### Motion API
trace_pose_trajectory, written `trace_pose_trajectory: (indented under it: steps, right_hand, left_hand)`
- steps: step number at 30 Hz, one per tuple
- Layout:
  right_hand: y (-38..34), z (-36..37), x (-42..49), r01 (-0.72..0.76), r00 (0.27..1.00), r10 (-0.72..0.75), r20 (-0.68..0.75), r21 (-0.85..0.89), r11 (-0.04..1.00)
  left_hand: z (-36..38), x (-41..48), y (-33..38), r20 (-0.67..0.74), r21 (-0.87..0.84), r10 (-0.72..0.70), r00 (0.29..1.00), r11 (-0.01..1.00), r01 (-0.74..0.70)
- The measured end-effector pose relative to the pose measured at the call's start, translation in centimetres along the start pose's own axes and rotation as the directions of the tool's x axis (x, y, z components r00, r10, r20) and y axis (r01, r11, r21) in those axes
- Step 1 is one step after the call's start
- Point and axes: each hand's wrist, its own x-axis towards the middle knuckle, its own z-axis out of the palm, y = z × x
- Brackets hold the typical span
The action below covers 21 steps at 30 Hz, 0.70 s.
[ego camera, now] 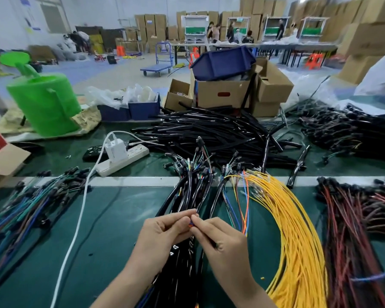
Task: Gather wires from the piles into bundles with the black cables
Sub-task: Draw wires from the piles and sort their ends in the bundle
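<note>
My left hand (162, 236) and my right hand (220, 241) meet at the bottom centre and pinch a few thin coloured wire ends (191, 223) between their fingertips. Under and behind them lies a bundle of black cables (187, 192) with coloured leads, running away from me. To the right fans a pile of yellow wires (296, 230), with orange and blue wires (245, 203) beside it. Red and black wires (353, 218) lie at the far right, blue and green wires (25, 207) at the left. A big heap of black cables (213, 132) fills the table's middle.
A white power strip (125, 158) with a charger and a white cord (76, 227) crosses the green table (111, 218) on the left. A green container (45, 103), blue bins (142, 110) and cardboard boxes (222, 92) stand behind. People work at far tables.
</note>
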Motion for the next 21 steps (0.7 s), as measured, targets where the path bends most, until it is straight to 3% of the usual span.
trace_pose_trajectory:
  steps: [3, 5, 7, 9, 12, 16, 19, 21]
  right_hand:
    - [0.5, 0.3, -0.1, -0.068, 0.998, 0.068, 0.004, 0.003, 0.998]
    - [0.9, 0.7, -0.3, -0.146, 0.989, 0.146, 0.015, -0.002, 0.989]
    - [1.2, 1.2, -0.6, -0.204, 0.977, 0.206, 0.044, -0.041, 0.978]
    - [1.5, 1.6, -0.9, -0.2, 0.977, 0.205, 0.064, -0.076, 0.977]
    - [2.0, 1.7, -1.1, -0.171, 0.983, 0.176, 0.053, -0.081, 0.982]
    - [2.5, 1.8, -1.1, -0.063, 0.993, 0.081, 0.089, -0.193, 0.979]
    - [2.7, 2.0, -1.0, -0.056, 0.989, 0.083, 0.123, -0.211, 0.976]
    - [2.9, 2.1, -1.1, -0.032, 0.99, 0.062, 0.13, -0.221, 0.975]
  left_hand:
    - [-0.4, 2.2, 1.7, 0.14, 0.27, -0.05, 0.989, 0.963, 0.011]
    - [0.5, 5.4, 3.3, 0.132, 0.484, 0.068, 0.989, 0.866, -0.125]
    - [2.6, 9.8, 4.5, 0.135, 0.682, 0.244, 0.96, 0.68, -0.269]
    - [5.5, 14.6, 4.9, 0.214, 0.838, 0.316, 0.924, 0.426, -0.34]
    - [9.7, 21.2, 4.0, 0.312, 0.921, 0.244, 0.918, 0.161, -0.356]
    - [11.5, 26.0, 2.4, 0.294, 0.945, 0.147, 0.944, -0.191, -0.265]
    - [10.6, 27.5, 1.2, 0.215, 0.938, 0.118, 0.97, -0.303, -0.171]
    - [10.1, 28.1, 0.3, 0.231, 0.923, 0.181, 0.956, -0.351, -0.157]
